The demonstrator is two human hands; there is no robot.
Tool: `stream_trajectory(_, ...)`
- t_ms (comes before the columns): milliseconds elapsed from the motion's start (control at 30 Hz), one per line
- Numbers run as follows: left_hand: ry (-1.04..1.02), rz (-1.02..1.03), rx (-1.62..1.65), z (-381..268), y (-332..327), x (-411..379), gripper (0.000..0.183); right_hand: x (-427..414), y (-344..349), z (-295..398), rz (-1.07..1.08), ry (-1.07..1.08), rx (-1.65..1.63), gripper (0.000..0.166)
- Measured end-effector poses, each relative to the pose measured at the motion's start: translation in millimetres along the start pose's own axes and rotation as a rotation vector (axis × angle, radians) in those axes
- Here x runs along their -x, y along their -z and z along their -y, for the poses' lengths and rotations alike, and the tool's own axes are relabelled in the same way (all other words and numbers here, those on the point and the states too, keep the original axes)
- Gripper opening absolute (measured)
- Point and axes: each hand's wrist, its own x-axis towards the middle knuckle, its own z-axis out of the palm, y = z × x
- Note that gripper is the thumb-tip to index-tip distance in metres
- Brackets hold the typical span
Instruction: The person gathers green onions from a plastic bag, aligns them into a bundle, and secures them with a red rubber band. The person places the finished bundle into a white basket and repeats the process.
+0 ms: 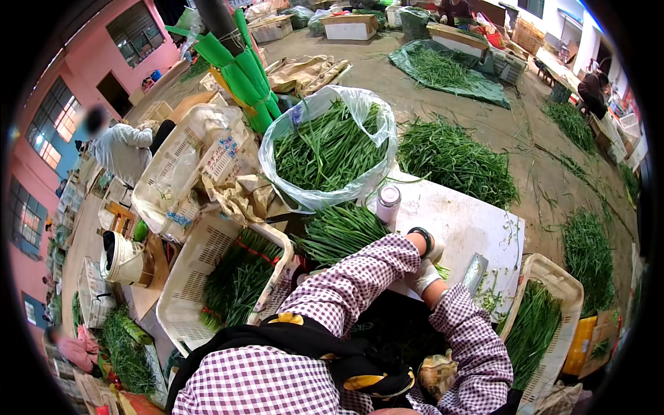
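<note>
My left hand (437, 250), in a whitish glove with a dark bangle at the wrist, is above a white board (456, 212). Against it, just nearer to me, is my gloved right hand (423, 278). Pale ends of green stalks (442, 271) poke out between the two hands; the fingers and any grip are hidden. Beyond my left forearm lies a heap of long, chive-like greens (342, 231). A pink bottle (388, 203) stands by that heap. To the right of my hands, a flat metal blade (474, 274) rests on the board among plant scraps.
A clear plastic bag (270, 150) full of greens stands beyond the board. Crates flank me: one at left (181, 275) with banded bunches, one at right (568, 295) with loose greens. More greens (456, 161) lie on the floor. A person (122, 150) is at far left.
</note>
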Motion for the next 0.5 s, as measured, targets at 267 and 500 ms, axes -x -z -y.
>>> stream_trajectory(267,0.169,-1.522,0.632,-24.8,-34.6,35.4,0.025,-22.6,-98.1,-58.8,-0.319,-0.001,0.153,0.035)
stream_trajectory(500,0.563,-1.378,1.027,-49.6,-154.9,54.9,0.016,-5.3,-27.8,-30.4,-0.147,-0.238,0.07,0.016)
